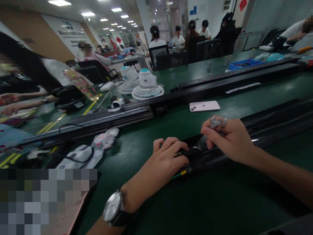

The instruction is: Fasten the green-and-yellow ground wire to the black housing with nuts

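My right hand [231, 138] is closed around a silver combination wrench [201, 141]. Its open-jaw end sticks out above my fingers, and the other end slants down to a dark fitting at the end of a long black rail [266, 125]. My left hand [168, 158], with a watch on the wrist, curls around that same rail end. What its fingers grip is mostly hidden; a small brass-coloured bit shows between them. Just below the fingers, a green-and-yellow wire [181, 174] with a lug comes out. Both hands are close together over the green table [156, 209].
A pink phone [204, 106] lies beyond my hands. Another long black rail [195, 89] crosses the table behind it. Two white fans [147, 85], a blue tray [245, 64] and a white bag [78, 158] are around. Several people sit farther back; a person's hands [14, 102] are at left.
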Tool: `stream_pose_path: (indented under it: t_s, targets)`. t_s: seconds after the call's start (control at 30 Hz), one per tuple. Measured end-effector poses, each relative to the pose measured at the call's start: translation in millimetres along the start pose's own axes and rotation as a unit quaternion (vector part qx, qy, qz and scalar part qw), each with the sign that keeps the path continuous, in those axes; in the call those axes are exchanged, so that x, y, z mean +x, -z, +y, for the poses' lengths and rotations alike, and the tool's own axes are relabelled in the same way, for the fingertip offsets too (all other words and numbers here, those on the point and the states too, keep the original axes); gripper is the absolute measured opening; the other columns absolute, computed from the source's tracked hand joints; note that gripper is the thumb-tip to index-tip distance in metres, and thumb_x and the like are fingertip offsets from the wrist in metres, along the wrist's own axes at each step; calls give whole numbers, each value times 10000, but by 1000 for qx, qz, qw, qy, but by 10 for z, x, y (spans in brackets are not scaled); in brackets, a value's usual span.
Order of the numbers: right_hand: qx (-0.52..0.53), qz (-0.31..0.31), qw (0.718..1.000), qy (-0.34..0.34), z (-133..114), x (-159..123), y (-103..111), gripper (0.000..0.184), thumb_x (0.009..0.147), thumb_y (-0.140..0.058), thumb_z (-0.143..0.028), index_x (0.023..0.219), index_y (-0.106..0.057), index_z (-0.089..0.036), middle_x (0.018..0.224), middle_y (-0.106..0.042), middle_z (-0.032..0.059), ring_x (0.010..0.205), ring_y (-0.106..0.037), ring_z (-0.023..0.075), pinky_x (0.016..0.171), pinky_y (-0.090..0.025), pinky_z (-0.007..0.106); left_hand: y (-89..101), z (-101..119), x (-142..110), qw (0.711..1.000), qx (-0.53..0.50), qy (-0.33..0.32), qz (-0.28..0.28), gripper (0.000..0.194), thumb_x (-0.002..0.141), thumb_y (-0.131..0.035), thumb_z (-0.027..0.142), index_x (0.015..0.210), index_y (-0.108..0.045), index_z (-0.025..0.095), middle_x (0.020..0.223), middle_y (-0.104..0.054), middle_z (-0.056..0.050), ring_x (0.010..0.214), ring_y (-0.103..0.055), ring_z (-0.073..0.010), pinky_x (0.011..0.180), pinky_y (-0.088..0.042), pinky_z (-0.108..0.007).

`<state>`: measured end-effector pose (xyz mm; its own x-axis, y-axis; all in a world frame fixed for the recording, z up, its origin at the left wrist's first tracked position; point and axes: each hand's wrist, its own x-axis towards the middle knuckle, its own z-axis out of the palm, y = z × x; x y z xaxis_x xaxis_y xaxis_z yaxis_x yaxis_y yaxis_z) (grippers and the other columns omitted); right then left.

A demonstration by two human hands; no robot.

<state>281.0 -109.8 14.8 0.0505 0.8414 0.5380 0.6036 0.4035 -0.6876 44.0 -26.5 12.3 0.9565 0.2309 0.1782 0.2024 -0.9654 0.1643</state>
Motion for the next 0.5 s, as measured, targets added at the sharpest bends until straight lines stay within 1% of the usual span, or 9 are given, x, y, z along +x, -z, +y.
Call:
stream_pose_path:
  t_s: [0.13, 0.33, 0.5]
  targets:
    - [16, 8, 1000, -5, 21, 23, 3, 133, 1006, -593, -265, 896, -643, -208, 568, -654, -58, 479, -631, 119, 511, -469, 235, 23, 20, 4, 999, -40, 34, 8, 145, 1000, -554, 253, 994, -696, 278, 1289, -589, -15, 1220, -437, -233, 941, -283, -406]
    - [34, -6, 999, -27, 40, 24, -10, 137, 1000, -591, -285, 904, -648, -205, 577, -656, -49, 492, -635, 125, 499, -461, 230, 10, 44, 21, 995, -77, 59, -7, 132, 978, -594, 268, 963, -720, 303, 1310, -579, 7, 1229, -425, -242, 936, -289, -409]
    - [24, -6, 999, -48, 31, 5, -38, 152, 1002, -583, -282, 884, -648, -212, 576, -655, -43, 494, -634, 131, 487, -458, 233, 5, 35, 17, 992, -100, 75, -6, 135, 981, -593, 287, 950, -721, 313, 1330, -563, 25, 1253, -399, -238, 949, -281, -411]
